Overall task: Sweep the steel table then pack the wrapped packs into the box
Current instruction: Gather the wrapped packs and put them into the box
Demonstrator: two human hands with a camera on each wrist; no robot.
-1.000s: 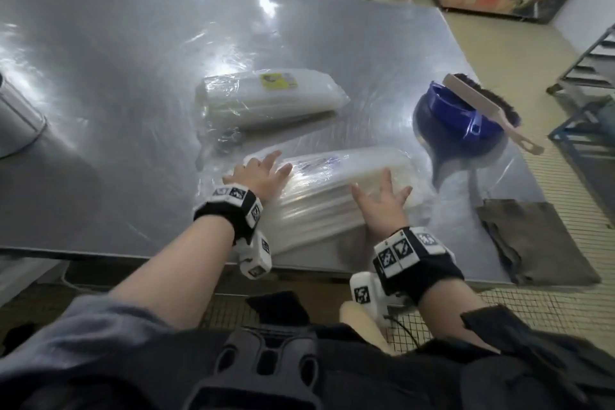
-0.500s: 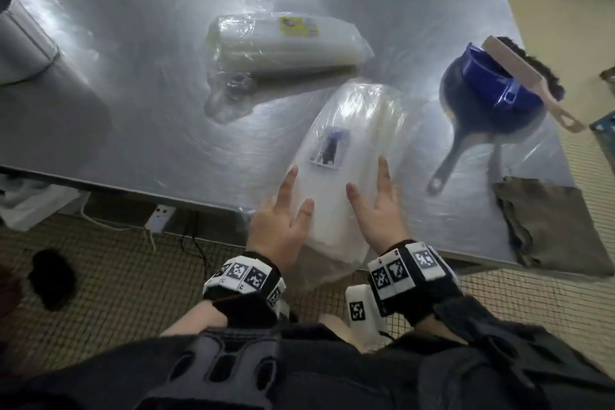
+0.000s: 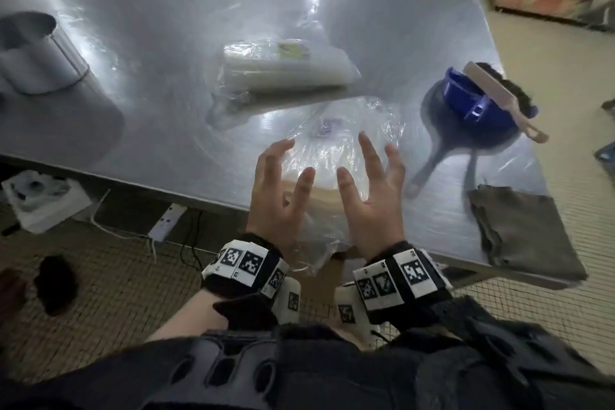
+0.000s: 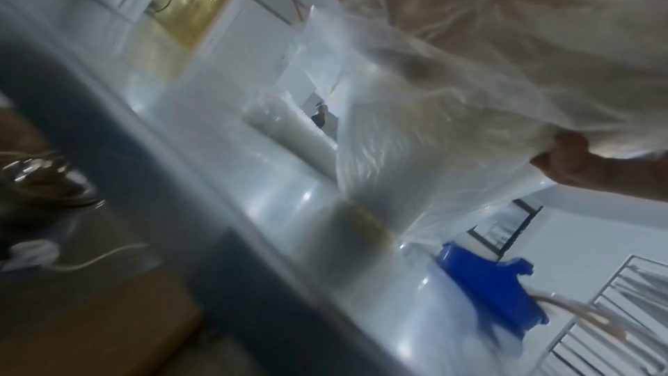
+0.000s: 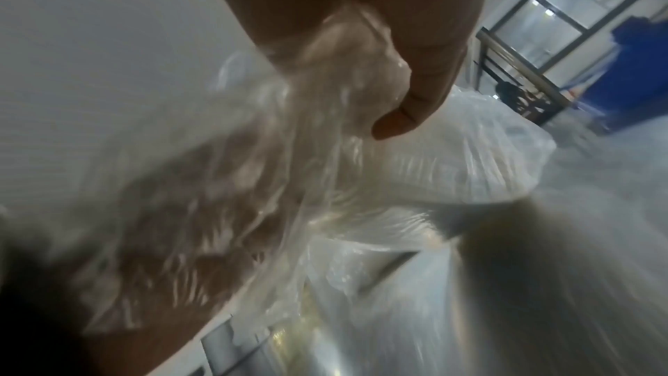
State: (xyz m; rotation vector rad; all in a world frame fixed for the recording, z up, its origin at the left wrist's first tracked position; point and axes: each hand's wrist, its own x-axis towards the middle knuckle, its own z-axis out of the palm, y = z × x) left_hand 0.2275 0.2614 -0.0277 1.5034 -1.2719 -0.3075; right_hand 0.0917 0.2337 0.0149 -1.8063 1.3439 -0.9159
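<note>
A wrapped pack (image 3: 332, 150) in clear plastic lies lengthwise at the steel table's (image 3: 149, 43) near edge, its loose end hanging off between my wrists. My left hand (image 3: 279, 190) and right hand (image 3: 369, 190) flank it, palms inward, fingers spread. The right wrist view shows my thumb (image 5: 415, 90) hooked over bunched wrap. My left thumb (image 4: 567, 153) digs into the wrap (image 4: 470, 82). A second wrapped pack (image 3: 286, 70) with a yellow label lies farther back. Brown cardboard (image 4: 90, 325) shows below the table edge.
A blue dustpan (image 3: 472, 103) with a wooden brush (image 3: 499, 96) on it sits to the right of the pack. A brown cloth (image 3: 525, 233) lies at the near right corner. A steel cylinder (image 3: 36, 53) stands far left. A power strip (image 3: 166, 220) lies on the floor.
The near pack was turned from crosswise to lengthwise and drawn toward me, past the table edge. My hands went from lying flat on top to flanking it, thumbs in the wrap.
</note>
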